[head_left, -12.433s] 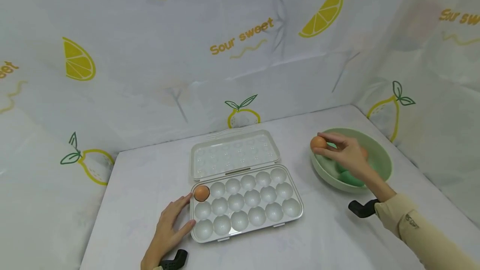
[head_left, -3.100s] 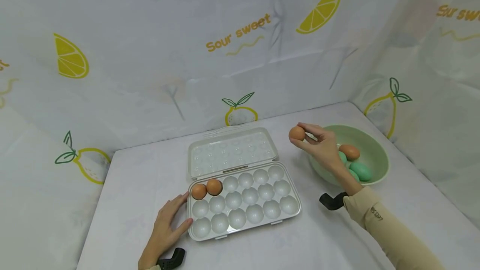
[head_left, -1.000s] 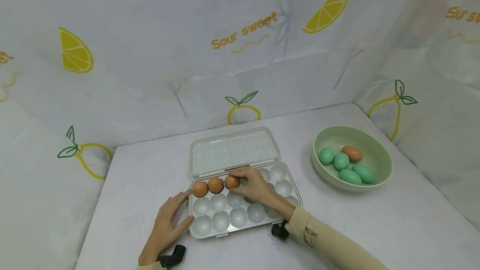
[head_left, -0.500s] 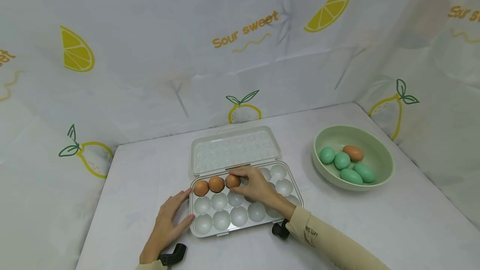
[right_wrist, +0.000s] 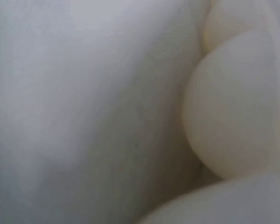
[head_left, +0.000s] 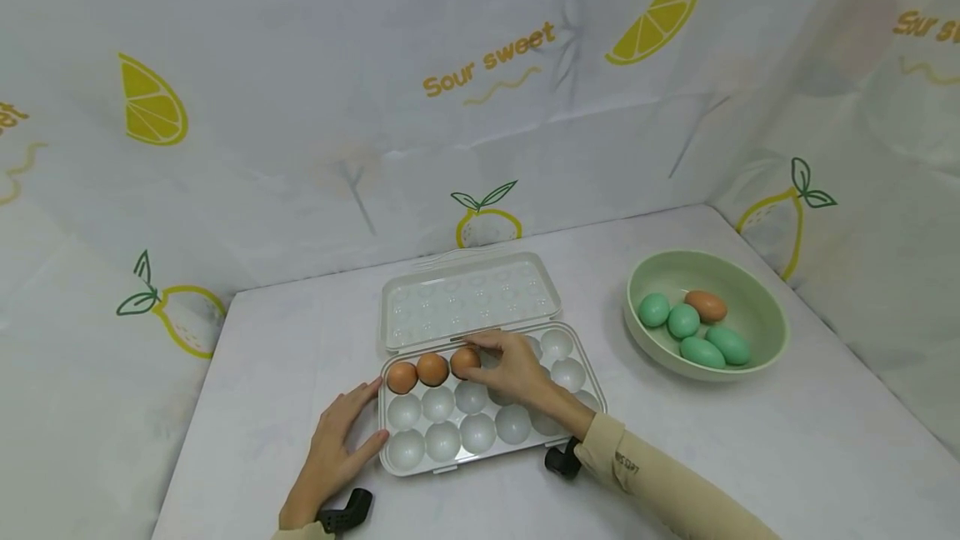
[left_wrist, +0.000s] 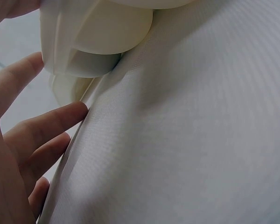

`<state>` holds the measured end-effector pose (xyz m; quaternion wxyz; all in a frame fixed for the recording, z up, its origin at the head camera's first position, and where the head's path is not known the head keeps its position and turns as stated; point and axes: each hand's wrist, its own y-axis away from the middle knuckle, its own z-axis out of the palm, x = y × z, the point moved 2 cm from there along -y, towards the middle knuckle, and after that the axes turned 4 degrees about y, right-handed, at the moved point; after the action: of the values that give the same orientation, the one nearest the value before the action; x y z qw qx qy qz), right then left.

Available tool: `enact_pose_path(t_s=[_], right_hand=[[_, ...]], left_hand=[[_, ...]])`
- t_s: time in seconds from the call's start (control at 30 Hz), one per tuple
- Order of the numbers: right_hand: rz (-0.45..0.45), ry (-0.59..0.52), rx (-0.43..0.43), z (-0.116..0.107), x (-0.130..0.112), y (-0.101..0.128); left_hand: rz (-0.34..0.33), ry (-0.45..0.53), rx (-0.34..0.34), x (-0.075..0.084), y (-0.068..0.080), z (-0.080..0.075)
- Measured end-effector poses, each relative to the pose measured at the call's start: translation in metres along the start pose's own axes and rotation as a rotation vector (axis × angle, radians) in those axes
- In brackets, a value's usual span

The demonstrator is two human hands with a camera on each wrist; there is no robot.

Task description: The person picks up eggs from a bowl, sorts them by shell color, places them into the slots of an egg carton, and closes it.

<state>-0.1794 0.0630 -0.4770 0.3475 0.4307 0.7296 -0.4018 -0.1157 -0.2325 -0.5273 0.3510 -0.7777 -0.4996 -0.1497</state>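
In the head view, an egg tray (head_left: 497,447) sits below the centre of the frame, its lid (head_left: 471,300) folded back above it. The right hand (head_left: 517,369) has thumb and fingers around the third brown egg (head_left: 462,362), which sits in the top row; whether the grip has slackened is hard to tell. Two brown eggs (head_left: 432,369) fill the cups to its left, so three are placed. At lower left, the left hand (head_left: 330,444) rests relaxed against the tray's left edge, holding nothing. The green bowl (head_left: 678,362) at right has four green eggs (head_left: 727,345) and one brown egg (head_left: 706,306) left to move, by the look of things. The two lower rows show no eggs, though the right arm hides some cups.

In the left wrist view, the left hand's fingers spread at left, one touching the tray at upper left.

In the blurred right wrist view, rounded cup undersides (right_wrist: 233,112) fill the right side; the hand is out of frame.
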Motion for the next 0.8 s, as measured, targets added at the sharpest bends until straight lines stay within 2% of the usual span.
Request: enact_pose_path(t_s=[0.2, 0.37, 0.8], right_hand=[[0.012, -0.092, 0.049, -0.014, -0.003, -0.002], [0.033, -0.172, 0.091, -0.034, -0.008, -0.003], [0.061, -0.121, 0.277, -0.104, 0.002, 0.005]], left_hand=[[-0.002, -0.003, 0.005, 0.000, 0.001, 0.000], [0.001, -0.004, 0.009, 0.001, 0.001, -0.001], [-0.010, -0.018, 0.007, 0.003, 0.000, -0.001]])
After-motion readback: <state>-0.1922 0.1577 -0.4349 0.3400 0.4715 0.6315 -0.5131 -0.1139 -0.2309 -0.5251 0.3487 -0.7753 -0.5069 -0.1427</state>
